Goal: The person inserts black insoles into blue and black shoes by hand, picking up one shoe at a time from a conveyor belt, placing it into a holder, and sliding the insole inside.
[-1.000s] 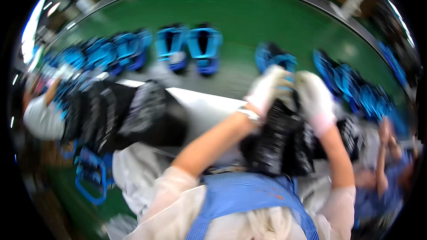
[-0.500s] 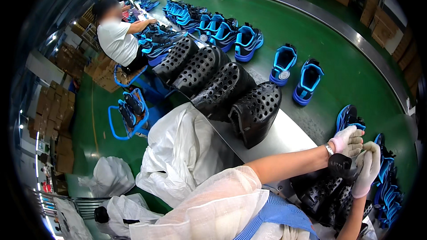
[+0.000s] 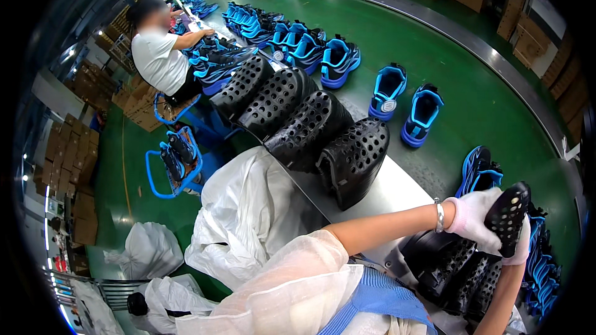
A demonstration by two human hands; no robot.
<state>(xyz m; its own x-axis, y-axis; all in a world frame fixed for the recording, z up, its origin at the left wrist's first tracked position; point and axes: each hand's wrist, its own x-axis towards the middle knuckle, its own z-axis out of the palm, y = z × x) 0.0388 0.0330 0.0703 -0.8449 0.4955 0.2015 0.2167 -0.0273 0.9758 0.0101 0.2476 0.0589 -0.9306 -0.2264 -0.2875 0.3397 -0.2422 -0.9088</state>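
Left hand (image 3: 473, 218): closed around the black perforated piece (image 3: 508, 217).
Right hand (image 3: 520, 249): supports it from below; how far open, I cannot tell.
Advice: hold firm over the stack of black pieces (image 3: 456, 270).

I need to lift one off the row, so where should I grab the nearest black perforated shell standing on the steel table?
Judging by its pose, grip the nearest black perforated shell at its rounded top edge, from above on the near side. It stands on end leaning against the next shell, so only its top and near face are free.
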